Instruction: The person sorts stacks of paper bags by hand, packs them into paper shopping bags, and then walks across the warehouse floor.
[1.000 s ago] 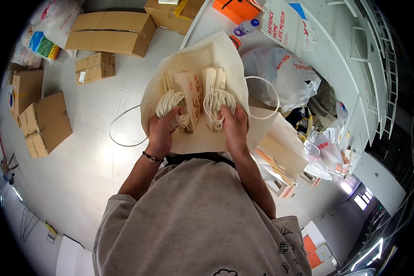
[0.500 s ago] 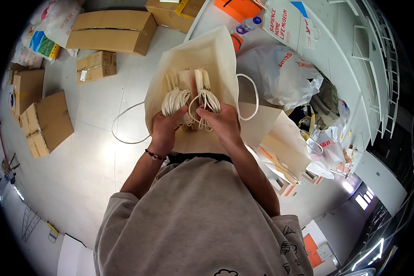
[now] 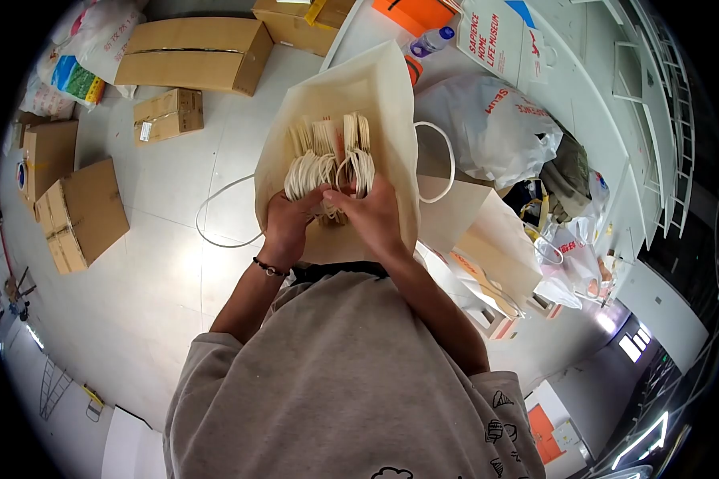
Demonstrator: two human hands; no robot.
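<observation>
Since the first glimpse a second ago, the right hand (image 3: 374, 214) has come in toward the left hand (image 3: 287, 219), carrying the right bundle (image 3: 358, 152) with it, so the gap that showed between the two bunches has all but closed. The big paper bag (image 3: 379, 80) has narrowed too, its right edge drawn inward.

From where I stand, both hands are inside the mouth of that bag, in the centre of the frame, with the thumbs brought together or very nearly so. The left is closed around the white cords of the left bundle (image 3: 310, 164), and the right grips the cords of its own; most of the fingers are hidden behind them. Each bundle is a stack of pale folded paper with looped cord at the near end, its paper edges pointing toward the top of the frame. The bag's cord handles flop outward, the left handle (image 3: 200, 214) over the pale floor (image 3: 164, 247) and the right handle (image 3: 453, 160) on the other side.

Just right of centre another paper bag (image 3: 499, 247) gapes open. Above it sits a clear plastic bag (image 3: 487, 120) with red lettering, and a bottle (image 3: 431, 41) lies near the top. A long cardboard box (image 3: 192, 64) and a small carton (image 3: 168, 116) occupy the upper left.
</observation>
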